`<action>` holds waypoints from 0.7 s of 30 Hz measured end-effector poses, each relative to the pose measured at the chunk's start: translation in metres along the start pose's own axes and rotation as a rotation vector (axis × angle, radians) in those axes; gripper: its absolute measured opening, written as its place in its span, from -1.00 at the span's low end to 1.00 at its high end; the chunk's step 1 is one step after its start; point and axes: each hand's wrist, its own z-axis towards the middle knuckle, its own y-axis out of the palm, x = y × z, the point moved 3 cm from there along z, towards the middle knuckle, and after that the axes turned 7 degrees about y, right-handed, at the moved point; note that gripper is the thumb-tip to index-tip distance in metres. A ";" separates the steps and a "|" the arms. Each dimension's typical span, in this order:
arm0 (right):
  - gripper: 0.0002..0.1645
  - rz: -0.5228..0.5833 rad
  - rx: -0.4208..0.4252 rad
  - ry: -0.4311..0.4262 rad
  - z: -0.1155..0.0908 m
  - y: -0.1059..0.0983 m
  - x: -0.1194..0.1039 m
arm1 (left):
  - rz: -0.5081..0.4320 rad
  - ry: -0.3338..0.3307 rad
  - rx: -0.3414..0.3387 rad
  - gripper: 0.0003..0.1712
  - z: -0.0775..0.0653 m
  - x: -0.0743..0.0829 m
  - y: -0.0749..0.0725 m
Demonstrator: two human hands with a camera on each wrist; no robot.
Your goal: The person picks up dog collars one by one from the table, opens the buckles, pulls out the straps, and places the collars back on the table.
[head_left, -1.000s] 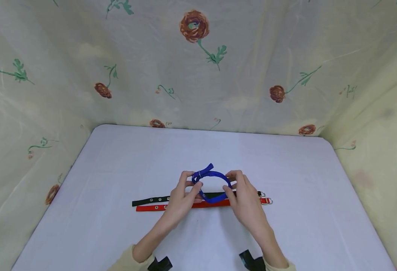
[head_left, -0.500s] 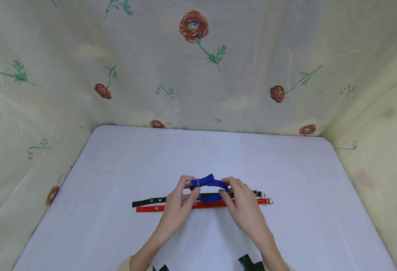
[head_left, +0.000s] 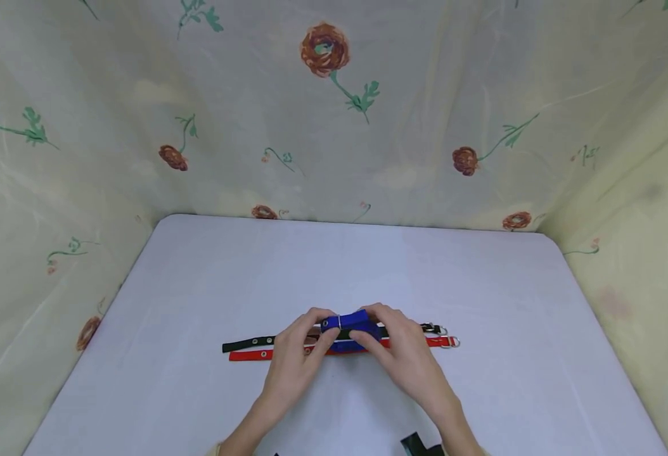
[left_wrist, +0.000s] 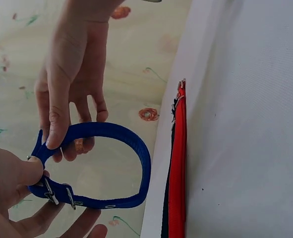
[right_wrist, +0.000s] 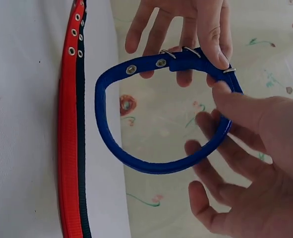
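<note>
Blue collar [head_left: 354, 319] is up off the white table [head_left: 357, 266], mid-scene left to right, over the middle of 2 straps. Closed into 1 loop, roughly oval in the wrist views. Deep blue fabric, strap end overlapping the band. Silver hardware: buckle [left_wrist: 49, 191], ring [left_wrist: 71, 197] just beside it, thin metal keeper [head_left: 339, 322] across the strap. 2 metal-rimmed holes show past the ring in the right wrist view.

Left hand [head_left: 294, 354]: clamped on the collar's left end, thumb on the near side. Right hand [head_left: 408, 351]: clamped on its right part, thumb near, index finger over the top. Thumbs close together in the right wrist view; can't tell if they touch.

Both straps lie left-right on the table: red strap [head_left: 252, 356] nearer, black strap [head_left: 248, 344] just beyond, nearly parallel. Holes at left ends, silver fittings at right ends. Hands and collar hide much of their middles.

Pale flowered curtain [head_left: 225, 171] on left, far and right sides. Black item [head_left: 419, 445] by the right wrist, cut off by the frame; can't tell what.
</note>
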 end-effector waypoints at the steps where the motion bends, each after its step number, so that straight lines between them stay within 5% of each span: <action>1: -0.62 0.013 -0.015 -0.012 0.000 0.000 -0.001 | 0.007 0.010 0.001 -0.79 0.000 0.000 0.000; 8: -0.53 0.036 -0.081 -0.031 -0.002 0.001 -0.004 | 0.005 0.044 0.008 -0.79 -0.004 0.003 0.000; 15: -0.66 0.061 -0.101 -0.119 -0.003 0.001 -0.007 | 0.035 0.028 0.036 -0.76 -0.008 0.007 -0.003; 21: -0.66 0.099 -0.077 -0.164 -0.005 -0.001 -0.009 | -0.060 -0.026 0.031 -0.79 -0.010 0.007 -0.006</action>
